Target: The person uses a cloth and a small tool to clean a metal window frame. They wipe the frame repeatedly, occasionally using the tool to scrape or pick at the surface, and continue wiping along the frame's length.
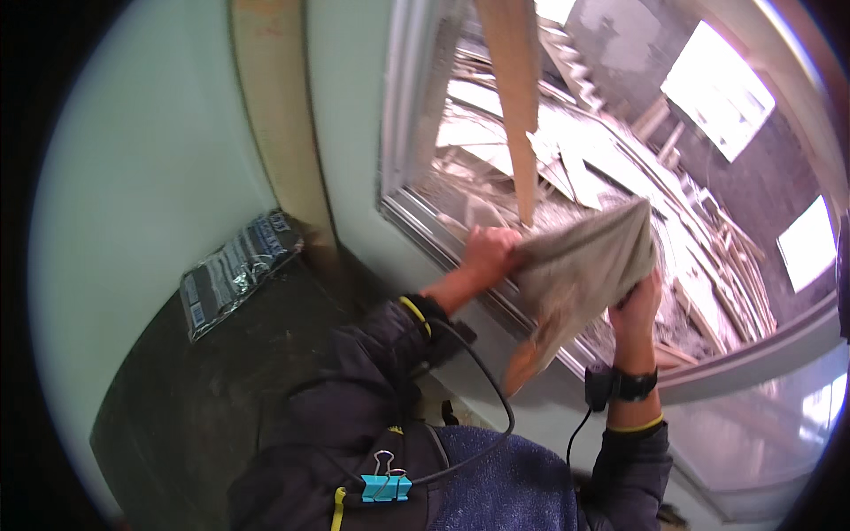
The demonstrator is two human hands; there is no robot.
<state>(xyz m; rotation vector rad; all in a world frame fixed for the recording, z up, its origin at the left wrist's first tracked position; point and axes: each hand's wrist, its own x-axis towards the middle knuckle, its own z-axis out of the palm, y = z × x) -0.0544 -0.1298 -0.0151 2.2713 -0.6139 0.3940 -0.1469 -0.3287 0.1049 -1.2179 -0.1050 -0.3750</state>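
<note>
A grey-beige cloth [584, 259], stained brown at its lower end, hangs between my two hands over the window's lower frame. My left hand [488, 255] is closed on the cloth's left edge, close above the metal window track [425, 222]. On the cloth's right side, my right hand [637, 305] grips it near the edge; the cloth hides some of its fingers. A black band with a cabled device [599, 386] is on my right wrist.
A plastic-wrapped package [239, 272] lies on a dark surface [199, 391] by the wall at left. Beyond the window opening are heaped boards and debris [704, 265], and a wooden strip [514, 99] stands across it. A black cable [508, 405] loops before my chest.
</note>
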